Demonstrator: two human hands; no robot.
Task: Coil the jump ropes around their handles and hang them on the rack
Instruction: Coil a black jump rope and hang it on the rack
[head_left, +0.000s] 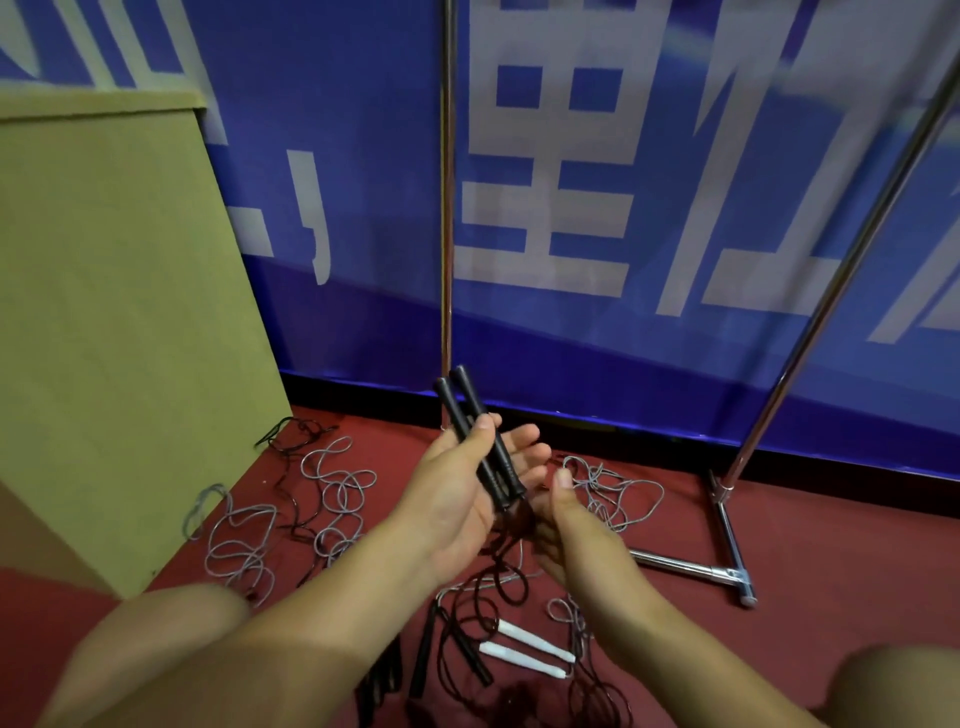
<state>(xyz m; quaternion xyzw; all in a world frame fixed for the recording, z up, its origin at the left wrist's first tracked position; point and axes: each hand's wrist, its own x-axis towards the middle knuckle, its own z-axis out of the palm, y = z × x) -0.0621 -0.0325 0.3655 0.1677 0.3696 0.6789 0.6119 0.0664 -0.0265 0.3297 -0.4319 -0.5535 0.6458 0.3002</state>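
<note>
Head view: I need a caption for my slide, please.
Left hand holds two black handles together, right hand alongside, loose jump ropes strewn below.

Matt black handles (480, 441), shiny chromed metal rack (727, 570), matt cardboard box (114, 312), red carpet-like floor (857, 545).

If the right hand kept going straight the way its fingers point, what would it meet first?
Most likely the black handles held in the left hand; the right hand points up-left toward their lower ends, though depth is unclear.

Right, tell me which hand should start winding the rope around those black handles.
Probably the right hand. The left hand already holds the two black handles together, while the right holds no handle and sits at their lower end, where the dark rope hangs down.
</note>
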